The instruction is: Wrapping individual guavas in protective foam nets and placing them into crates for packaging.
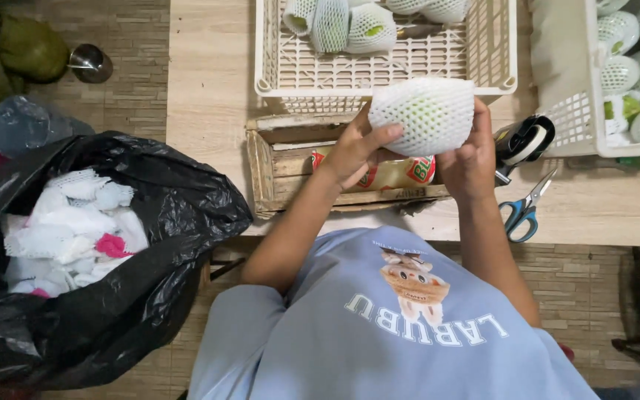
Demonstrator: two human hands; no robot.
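Observation:
Both my hands hold a green fruit wrapped in a white foam net (pixel 425 115) above the front edge of a white plastic crate (pixel 275 74). My left hand (pixel 357 152) grips its left side, with the thumb lying across the net. My right hand (pixel 470 159) cups the right side from below. Several more net-wrapped fruits (pixel 350 26) lie at the back of the crate. Under my hands sits a small wooden crate (pixel 283 167) with a yellow and red packet (pixel 401 172) in it.
A black plastic bag (pixel 135 296) full of white foam nets (pixel 68 230) stands at my left. At the right are a second white crate (pixel 568 89) of wrapped fruits, a tape dispenser (pixel 524 141) and blue-handled scissors (pixel 524 211) on the wooden table.

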